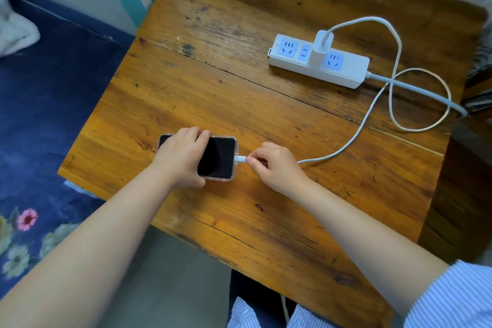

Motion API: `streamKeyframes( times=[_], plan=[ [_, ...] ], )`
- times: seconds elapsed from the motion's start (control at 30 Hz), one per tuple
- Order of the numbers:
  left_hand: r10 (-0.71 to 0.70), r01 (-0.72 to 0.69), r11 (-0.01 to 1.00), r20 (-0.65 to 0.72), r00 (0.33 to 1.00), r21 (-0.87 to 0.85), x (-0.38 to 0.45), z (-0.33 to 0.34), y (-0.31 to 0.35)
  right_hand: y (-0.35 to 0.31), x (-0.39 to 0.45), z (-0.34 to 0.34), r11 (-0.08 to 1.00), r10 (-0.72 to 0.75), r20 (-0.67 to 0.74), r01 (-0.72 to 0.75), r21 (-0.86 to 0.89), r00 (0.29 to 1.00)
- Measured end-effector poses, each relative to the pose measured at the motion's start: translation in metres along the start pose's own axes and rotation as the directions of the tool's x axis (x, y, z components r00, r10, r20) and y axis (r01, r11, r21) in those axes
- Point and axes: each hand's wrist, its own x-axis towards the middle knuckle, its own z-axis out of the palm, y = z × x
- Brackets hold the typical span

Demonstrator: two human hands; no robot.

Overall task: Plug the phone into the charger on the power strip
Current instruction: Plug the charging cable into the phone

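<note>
A phone (217, 158) with a dark screen and a clear case lies flat on the wooden table (239, 74). My left hand (181, 157) grips its left half from above. My right hand (277, 166) pinches the white cable plug (240, 159), which meets the phone's right end. The white cable (356, 133) loops across the table up to a white charger (320, 46) seated in the white power strip (319, 61) at the back right.
The strip's grey cord (415, 89) runs off the table's right edge. A blue flowered bedspread (53, 114) lies to the left, and grey floor (170, 274) shows below the table's near edge.
</note>
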Motion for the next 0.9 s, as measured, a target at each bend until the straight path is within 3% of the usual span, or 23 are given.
streamKeyframes(
  times=[0.2, 0.4, 0.67, 0.9],
  plan=[
    [-0.131, 0.128, 0.99, 0.046, 0.99, 0.055, 0.013, -0.017, -0.043, -0.003, 0.021, -0.005, 0.959, -0.158, 0.031, 0.161, -0.235, 0.987],
    [-0.23, 0.223, 0.972, 0.118, 0.966, 0.068, 0.035, -0.016, -0.068, -0.003, 0.04, 0.001, 0.934, -0.119, -0.019, 0.106, -0.341, 0.993],
    [-0.227, 0.22, 0.972, 0.093, 0.969, 0.083, 0.047, -0.014, -0.086, -0.004, 0.053, 0.007, 0.943, -0.075, -0.08, 0.045, -0.328, 0.994],
    [-0.247, 0.236, 0.964, 0.084, 0.965, 0.123, 0.049, -0.013, -0.089, -0.005, 0.061, 0.003, 0.952, -0.058, -0.052, 0.04, -0.304, 0.997]
  ],
)
